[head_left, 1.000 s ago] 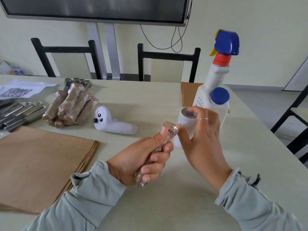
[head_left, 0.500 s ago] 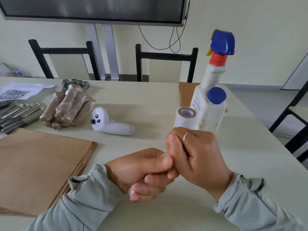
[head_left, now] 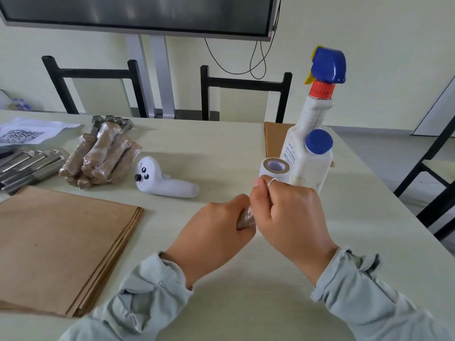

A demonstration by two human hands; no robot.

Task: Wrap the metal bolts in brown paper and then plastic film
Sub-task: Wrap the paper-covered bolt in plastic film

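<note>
- Two hands met on one wrapped bolt (head_left: 246, 217) just in front of the film roll (head_left: 274, 168): left hand (head_left: 214, 227) clenched round its shaft, right hand (head_left: 288, 212) curled over its end.
- Step, by my judgement: pressing film down; next, setting it with the pile.
- Left of the roll: about five wrapped bolts (head_left: 101, 156), several bare bolts (head_left: 27, 166), one paper stack (head_left: 61, 247).

Glossy film over brown paper on the wrapped bolts (head_left: 101, 156); matt paper sheets (head_left: 61, 244); smooth plastic bottle (head_left: 305, 134).
</note>
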